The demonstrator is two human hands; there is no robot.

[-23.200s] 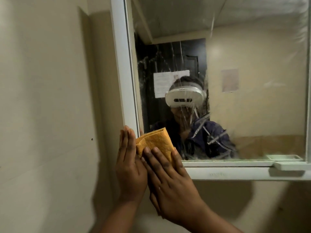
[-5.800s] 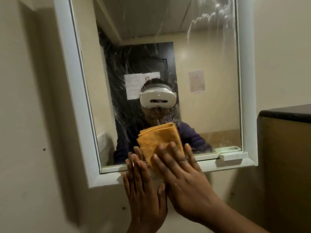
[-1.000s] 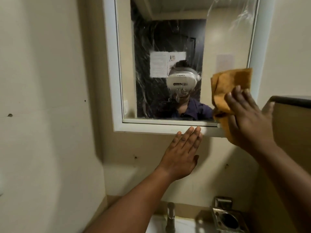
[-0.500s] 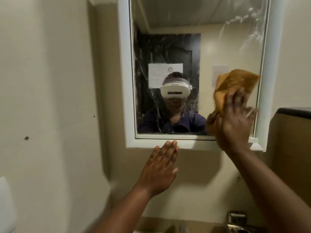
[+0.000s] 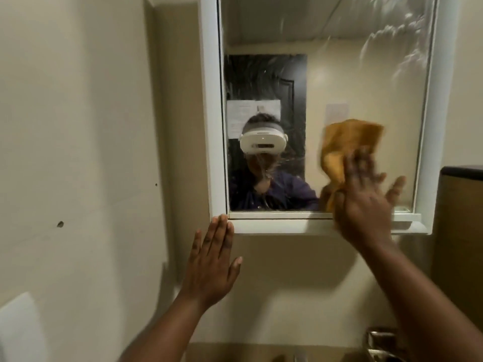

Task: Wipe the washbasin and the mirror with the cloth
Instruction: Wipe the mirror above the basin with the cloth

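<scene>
A white-framed mirror (image 5: 339, 74) hangs on the beige wall, streaked with wet smears at its upper right and over its dark middle. My right hand (image 5: 363, 199) presses a crumpled orange cloth (image 5: 347, 145) flat against the lower right of the glass; the hand is blurred by motion. My left hand (image 5: 211, 267) lies flat with fingers together on the wall, its fingertips touching the mirror frame's lower left corner. The washbasin is below the picture, with only a tap tip (image 5: 300, 357) showing.
A brown cabinet with a dark top (image 5: 462, 231) stands close on the right. A metal holder (image 5: 381, 343) sits at the bottom right. A white panel (image 5: 21, 330) is fixed to the left wall. The mirror's small shelf lip (image 5: 407, 226) juts out at its lower right.
My right hand has carried the cloth a little left and down across the lower right of the glass. My left hand has slid left along the wall to the frame's lower left corner.
</scene>
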